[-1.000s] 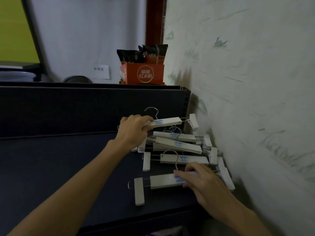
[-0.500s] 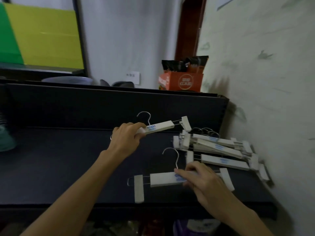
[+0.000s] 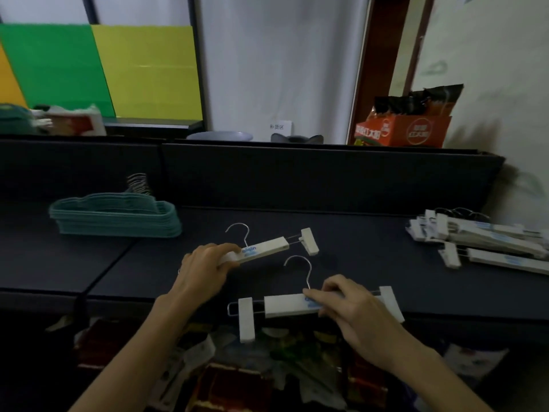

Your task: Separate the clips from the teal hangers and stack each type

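Observation:
My left hand (image 3: 205, 267) grips one end of a white clip hanger (image 3: 269, 248), its metal hook pointing up and a clip at its right end. My right hand (image 3: 346, 304) holds a second white clip hanger (image 3: 285, 304) at the shelf's front edge, fingers curled over its bar; one white clip hangs over the edge at its left end. A pile of several white clip hangers (image 3: 481, 239) lies at the right by the wall. A neat stack of teal hangers (image 3: 116, 215) sits at the left of the dark shelf (image 3: 341, 230).
A dark back panel (image 3: 297, 173) rises behind the shelf. An orange snack box (image 3: 407, 129) stands on top of it at the right, near the wall. Packaged goods lie jumbled below the shelf's front edge.
The view has swung left, bringing the teal stack into sight. Both hands have carried their clip hangers leftwards, away from the pile by the wall.

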Demonstrator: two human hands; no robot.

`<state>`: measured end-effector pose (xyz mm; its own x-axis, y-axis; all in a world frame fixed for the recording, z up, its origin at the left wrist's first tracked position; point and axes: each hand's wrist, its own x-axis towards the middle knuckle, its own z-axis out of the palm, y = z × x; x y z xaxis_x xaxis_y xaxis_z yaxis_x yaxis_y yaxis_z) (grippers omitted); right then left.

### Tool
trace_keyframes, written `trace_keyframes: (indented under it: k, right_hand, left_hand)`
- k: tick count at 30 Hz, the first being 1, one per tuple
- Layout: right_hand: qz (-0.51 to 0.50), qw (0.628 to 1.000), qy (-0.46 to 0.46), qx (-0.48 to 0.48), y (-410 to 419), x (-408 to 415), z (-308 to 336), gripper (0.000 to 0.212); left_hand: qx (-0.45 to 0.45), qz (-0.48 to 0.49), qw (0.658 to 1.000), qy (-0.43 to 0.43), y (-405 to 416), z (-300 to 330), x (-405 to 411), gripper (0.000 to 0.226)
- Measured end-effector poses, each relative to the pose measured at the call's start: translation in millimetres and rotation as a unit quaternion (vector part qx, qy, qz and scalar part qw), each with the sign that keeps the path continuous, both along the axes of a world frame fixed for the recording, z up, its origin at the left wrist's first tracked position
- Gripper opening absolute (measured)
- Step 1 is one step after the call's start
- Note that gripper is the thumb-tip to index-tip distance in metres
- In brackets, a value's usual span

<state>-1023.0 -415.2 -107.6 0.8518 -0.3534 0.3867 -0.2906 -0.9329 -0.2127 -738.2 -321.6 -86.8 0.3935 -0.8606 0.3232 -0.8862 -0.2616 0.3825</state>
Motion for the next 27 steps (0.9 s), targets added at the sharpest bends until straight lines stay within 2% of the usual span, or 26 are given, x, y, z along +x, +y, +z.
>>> trace_keyframes:
  k: [9,27]
  right_hand:
    - [-0.024,1.000,0.012,-0.006,25,46,3,0.049]
    - [-0.062,0.998,0.002,-0.009,-65,128,-1,0.049]
  left_hand:
    - [0.024,-0.028,0.999,0.016,12,-9,47,0.028]
    - [0.056,-0.089,0.994,-0.033,-103,-8,132,0.031]
